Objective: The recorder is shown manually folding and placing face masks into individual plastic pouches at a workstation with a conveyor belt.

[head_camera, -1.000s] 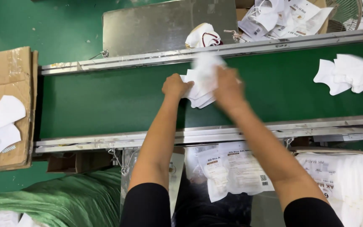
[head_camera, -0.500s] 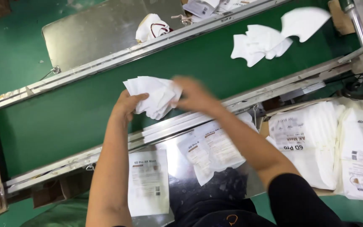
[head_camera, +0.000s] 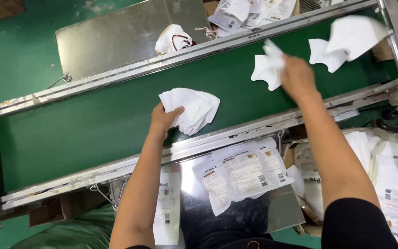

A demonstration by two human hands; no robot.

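White folded fabric masks in both hands: left hand grips a fanned stack of white masks lying mid green conveyor belt, right hand clutches a smaller white mask bunch further along belt, w/ another loose white mask pile just beyond, near belt end.

Both arms are bare from the short black sleeves at the frame's lower edge up to the left hand and right hand; no gloves, rings or watch show.
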